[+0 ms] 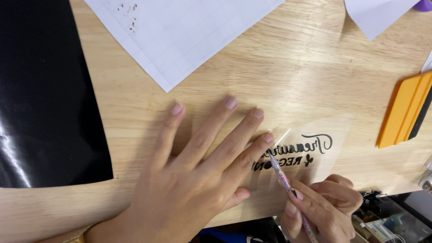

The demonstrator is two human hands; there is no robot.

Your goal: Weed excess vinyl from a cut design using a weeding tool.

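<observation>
The clear film (315, 148) lies flat on the wooden worktop (279, 76), near its front edge. It is a transparent, slightly glossy sheet with an angled upper edge, and it carries black cut lettering: a looping script line above a line of slanted block letters, with a small ornament at the end. The left hand (193, 180) lies palm-down with fingers spread and flat, gripping nothing, its fingertips pressing the film's left part. The right hand (321, 207) has its grip closed around a thin weeding pen (283, 180) with a speckled, multicoloured barrel, whose tip touches the start of the lettering just beside the left index fingertip. A black glossy sheet (45, 90) lies at the left, a white gridded backing sheet (180, 31) above, and an orange squeegee (405, 108) at the right edge.
</observation>
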